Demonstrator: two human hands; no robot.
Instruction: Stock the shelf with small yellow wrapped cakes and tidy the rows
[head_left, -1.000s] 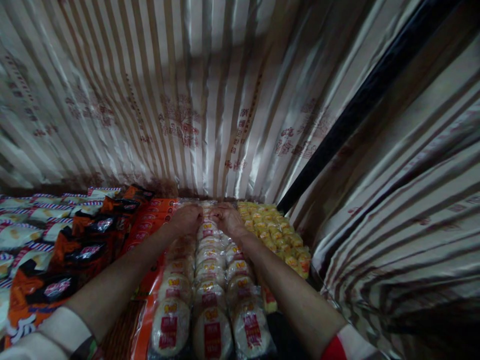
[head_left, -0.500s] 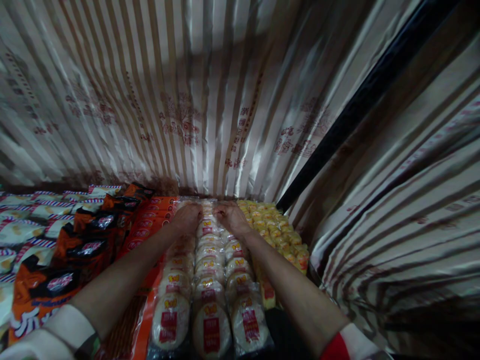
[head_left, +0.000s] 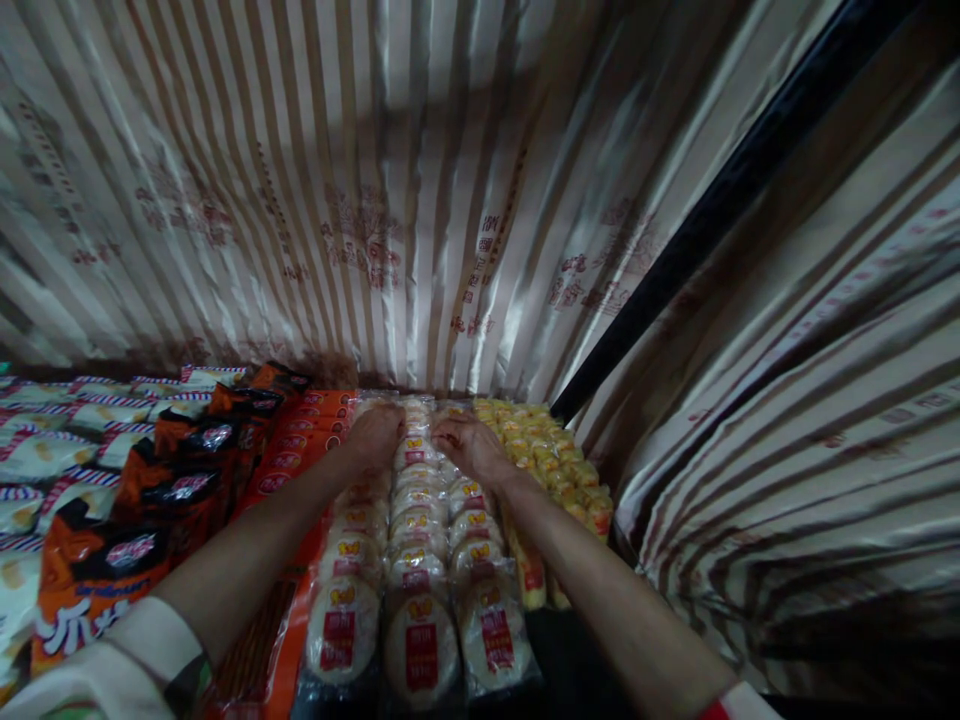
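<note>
- Three rows of round, clear-wrapped crackers: the middle row (head_left: 421,650), with a left row (head_left: 341,630) and a right row (head_left: 495,630) hugging it. Too crammed to count single packs.
- Two hands at the middle row's far end: left hand (head_left: 377,437) on its left side, right hand (head_left: 469,440) on its right.
- Fingers are bent on both, but honestly can't tell if either one's pinching a pack or just touching.
- Left of the middle row, past its neighbour: orange packs (head_left: 289,460), then about five orange-and-black bags (head_left: 180,485), then lots of white bags (head_left: 45,455).
- Right of it: loads of yellow packs (head_left: 570,470).
- Tight back there: striped curtain (head_left: 420,200) just behind the middle row, one black pole (head_left: 720,220) slanting off right. Dark surface (head_left: 570,660) right of its near end.
</note>
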